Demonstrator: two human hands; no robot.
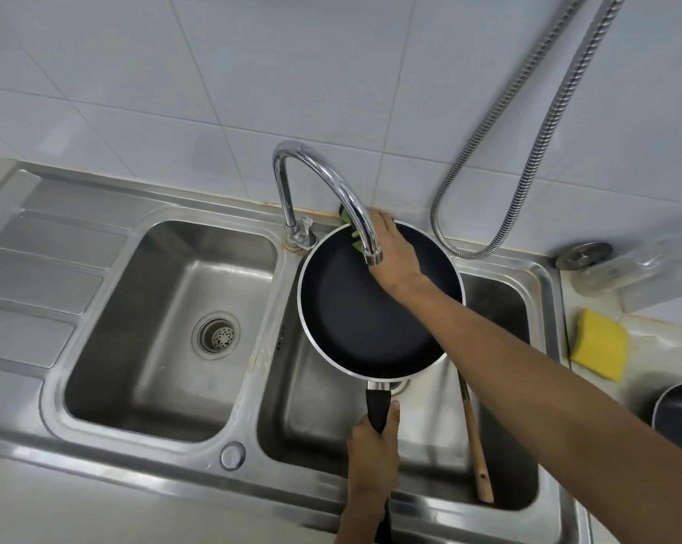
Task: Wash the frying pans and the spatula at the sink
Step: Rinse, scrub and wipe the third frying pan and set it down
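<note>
White tiles back a steel sink (253,390). Left hand (372,445) grips the pan (371,308) handle over the right basin; right hand (394,253) presses a green scourer (356,242) at 12 o'clock. Spatula (476,453) lies at 5 o'clock.

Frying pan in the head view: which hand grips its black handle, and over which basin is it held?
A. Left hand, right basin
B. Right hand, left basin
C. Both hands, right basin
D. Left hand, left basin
A: the left hand grips the handle of the frying pan over the right basin, while the right hand reaches to its far rim.
</note>
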